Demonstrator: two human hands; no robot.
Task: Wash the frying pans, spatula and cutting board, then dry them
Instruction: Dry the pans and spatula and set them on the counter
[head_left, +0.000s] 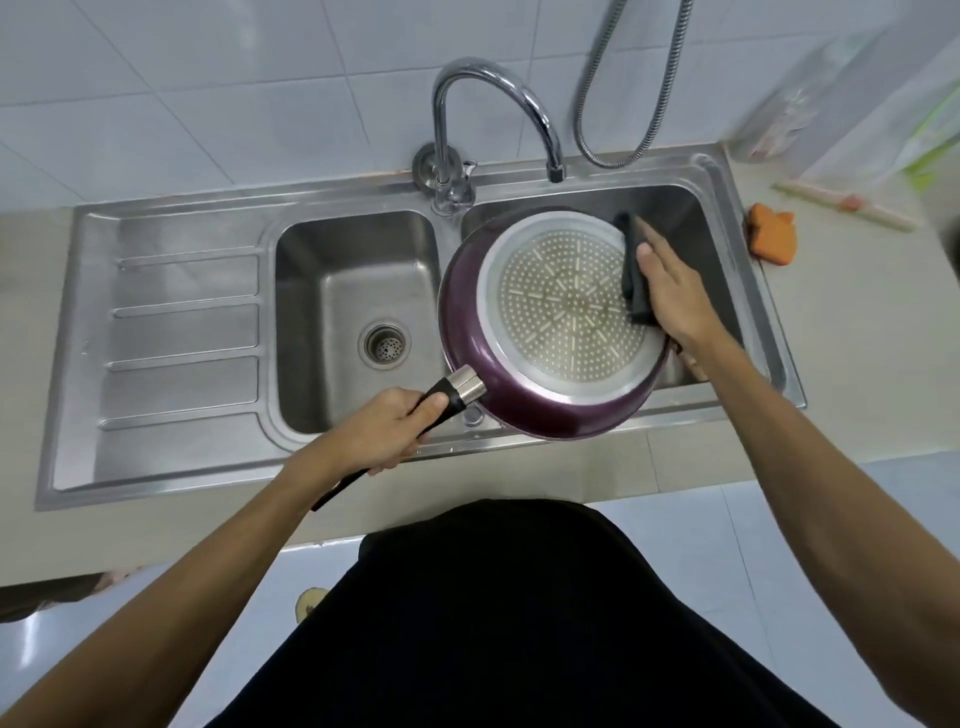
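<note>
Head view: a round purple metal frying pan (561, 312), dotted silver base up, tilts over the right basin of the steel sink (156, 291); it looks stiff, probably light, and slippery if wet. Its black handle (447, 400) is the sure hold, where the left hand (384, 431) wraps it; the right hand (675, 296) pinches a dark cloth (631, 260) against the base.

A pale beige stone tabletop (841, 364) runs across the middle of the frame against the white tiled wall. Let into it is a stainless steel double-bowl sink (182, 332), its ribbed draining board at the left and its two basins to the right of that. A curved chrome tap (493, 93) stands on the sink's back rim between the basins. At the right of the frame, just beside the sink's edge, an orange sponge (772, 236) lies on the tabletop. Behind it, at the upper right, a long pale strip (841, 205) lies at a slant, with a clear plastic bag (841, 104) against the wall.
</note>
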